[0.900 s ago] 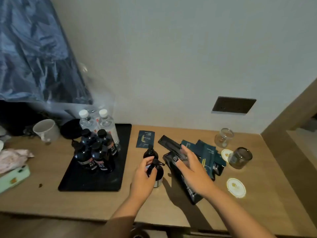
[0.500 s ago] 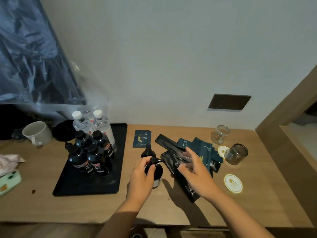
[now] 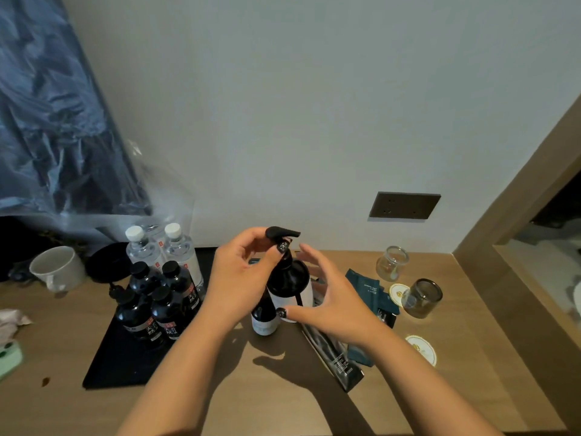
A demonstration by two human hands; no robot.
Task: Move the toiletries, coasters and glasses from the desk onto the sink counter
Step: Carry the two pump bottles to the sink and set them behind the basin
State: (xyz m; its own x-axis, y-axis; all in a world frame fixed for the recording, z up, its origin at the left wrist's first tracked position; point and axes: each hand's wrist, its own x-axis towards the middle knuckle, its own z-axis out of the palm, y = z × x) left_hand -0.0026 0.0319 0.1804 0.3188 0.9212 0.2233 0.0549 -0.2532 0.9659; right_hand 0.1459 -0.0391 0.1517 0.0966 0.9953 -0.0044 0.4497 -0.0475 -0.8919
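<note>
My left hand (image 3: 239, 278) grips the neck of a dark pump bottle (image 3: 290, 283) under its black pump head and holds it above the desk (image 3: 251, 388). My right hand (image 3: 333, 305) curves beside the bottle's body with spread fingers, its thumb at the white label. A smaller dark bottle (image 3: 264, 319) stands on the desk below. Dark teal toiletry packets (image 3: 366, 287) and a long black packet (image 3: 334, 357) lie to the right, partly hidden by my right hand. A clear glass (image 3: 393, 262), a smoky glass (image 3: 423, 298) and two round coasters (image 3: 397, 292) (image 3: 421, 349) sit further right.
A black tray (image 3: 125, 357) on the left carries several dark drink bottles (image 3: 157, 306) and water bottles (image 3: 163, 250). A white mug (image 3: 58, 267) stands at the back left. A dark wall socket (image 3: 405, 205) is above the desk. A wooden frame (image 3: 515, 278) bounds the right side.
My left hand has lifted the pump bottle off the desk. My right hand has left the packets and come up beside the bottle's body. The view has moved closer.
</note>
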